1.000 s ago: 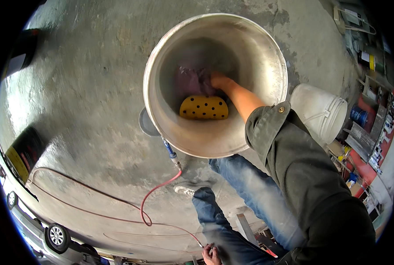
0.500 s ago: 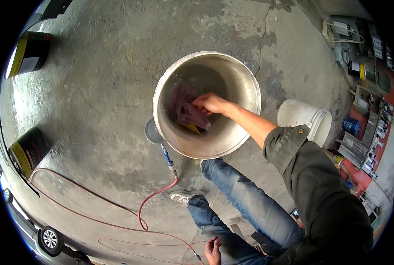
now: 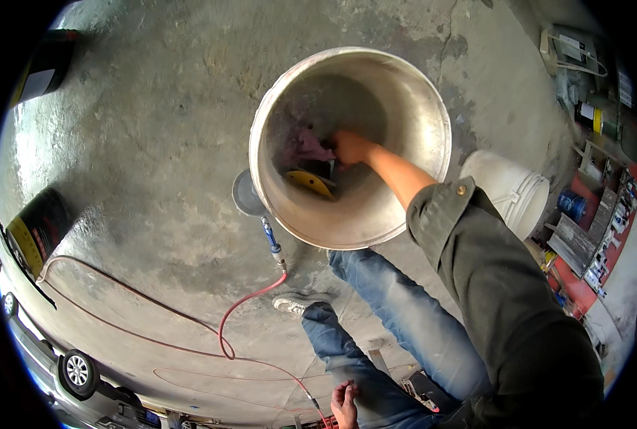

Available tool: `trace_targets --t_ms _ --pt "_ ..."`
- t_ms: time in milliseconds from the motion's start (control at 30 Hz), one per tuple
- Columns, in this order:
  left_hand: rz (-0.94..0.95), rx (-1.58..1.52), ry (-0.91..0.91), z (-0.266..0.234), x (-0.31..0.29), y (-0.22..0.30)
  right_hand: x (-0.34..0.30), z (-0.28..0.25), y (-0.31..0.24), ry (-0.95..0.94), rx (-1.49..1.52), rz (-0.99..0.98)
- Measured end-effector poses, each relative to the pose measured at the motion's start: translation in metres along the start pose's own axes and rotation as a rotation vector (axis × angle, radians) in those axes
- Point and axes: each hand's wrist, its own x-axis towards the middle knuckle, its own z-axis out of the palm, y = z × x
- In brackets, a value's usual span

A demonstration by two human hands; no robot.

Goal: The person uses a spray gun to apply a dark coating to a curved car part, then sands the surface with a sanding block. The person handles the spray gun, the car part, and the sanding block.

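Observation:
My right hand (image 3: 353, 148), slightly smeared by motion, reaches deep into a large pale bucket (image 3: 433, 143), its fingers closed on a wet purple cloth (image 3: 311, 146). Water seems to cover part of the cloth at the bucket's bottom. Below the cloth, against the inner wall, lies a yellow curved piece with small dark holes (image 3: 310, 183) and a dark part behind it; its kind I cannot make out. At the lower edge, beside my thigh, my left hand (image 3: 345, 405) hangs with curled fingers and nothing visible in them.
A round-pad air sander (image 3: 247, 194) rests against the bucket's left side, joined to a red hose (image 3: 250, 297) looping over the floor. A white bucket (image 3: 508, 189) lies to the right. Dark drums (image 3: 38, 232) stand at left, a car (image 3: 79, 372) lower left, cluttered shelving (image 3: 590, 214) at right.
My right hand has shifted a little right and up with the cloth, uncovering more of the yellow piece. The bucket looks larger and higher in view. My left hand stays put.

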Motion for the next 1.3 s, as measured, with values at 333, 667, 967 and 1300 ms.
trace_targets --t_ms 333,667,967,1300 --pt "0.233 -0.155 -0.170 0.048 0.008 0.090 -0.174 -0.070 -0.057 -0.128 0.639 0.087" --pt "1.278 0.473 0.066 0.137 0.027 0.343 -0.259 -0.064 -0.070 0.054 0.352 -0.246" --pt "1.480 0.677 0.164 0.222 0.032 0.406 -0.287 -0.073 -0.109 0.342 0.243 -0.202" --pt "1.354 0.676 0.269 0.278 0.033 0.374 -0.297 -0.024 -0.098 0.873 0.794 0.115"
